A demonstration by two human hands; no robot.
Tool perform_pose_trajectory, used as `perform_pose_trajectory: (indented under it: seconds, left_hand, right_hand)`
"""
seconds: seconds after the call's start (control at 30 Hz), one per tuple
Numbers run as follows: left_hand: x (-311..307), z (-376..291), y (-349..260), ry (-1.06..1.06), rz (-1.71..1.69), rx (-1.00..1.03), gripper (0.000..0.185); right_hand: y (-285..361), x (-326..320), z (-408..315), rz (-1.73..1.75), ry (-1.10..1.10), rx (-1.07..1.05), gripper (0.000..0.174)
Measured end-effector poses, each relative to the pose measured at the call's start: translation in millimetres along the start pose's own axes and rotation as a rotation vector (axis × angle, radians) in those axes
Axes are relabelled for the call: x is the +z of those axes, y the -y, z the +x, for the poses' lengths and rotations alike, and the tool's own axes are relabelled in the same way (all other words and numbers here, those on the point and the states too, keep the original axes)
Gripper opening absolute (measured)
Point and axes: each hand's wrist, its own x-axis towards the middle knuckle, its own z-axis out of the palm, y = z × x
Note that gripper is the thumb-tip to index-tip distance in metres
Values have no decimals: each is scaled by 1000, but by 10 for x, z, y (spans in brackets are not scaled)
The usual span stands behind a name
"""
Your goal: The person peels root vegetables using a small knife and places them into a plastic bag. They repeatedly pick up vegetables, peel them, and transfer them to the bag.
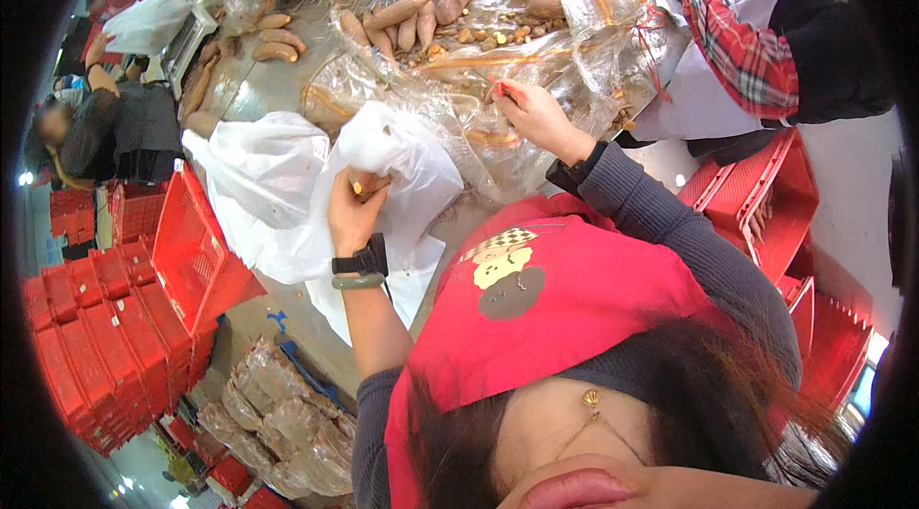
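Observation:
My left hand (353, 214) grips a brown root, likely a sweet potato (369, 182), whose small cut end shows pale yellow. Behind and around that hand bunches a white plastic bag (409, 150); a second white bag (262, 168) lies to its left. My right hand (538, 115) holds a small knife by its red handle (507, 88), with the thin blade pointing up and left. Just beyond the knife, an opened clear plastic sack (495, 64) lies spread with whole roots (402, 12) and cut-off ends (502, 35) on it.
Loose roots (276, 46) lie on the metal table (248, 89) at left, near a scale (190, 42). Red crates stand stacked at left (108, 336) and right (761, 207). Filled clear sacks (287, 415) sit on the floor. Co-workers stand at right (747, 56) and left (136, 121).

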Motion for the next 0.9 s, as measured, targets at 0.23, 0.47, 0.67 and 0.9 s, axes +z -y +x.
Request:
perform_pose_trajectory:
  seconds: [0.23,0.47,0.67,0.9]
  left_hand:
    - [-53,137,-41,88,-215,-164,62]
    - [-205,-97,-179,-247,-249,65,60]
    - [-159,-363,-286,-499,-312,127,41]
    - [-163,-374,-441,-243,-673,114,30]
  right_hand:
    - [-292,79,746,-332,30,-129,27]
    - [-321,203,2027,-560,-128,-348,30]
    - [-536,283,2583,-667,-30,-284,36]
    - [-433,234,1911,-395,-120,-340,40]
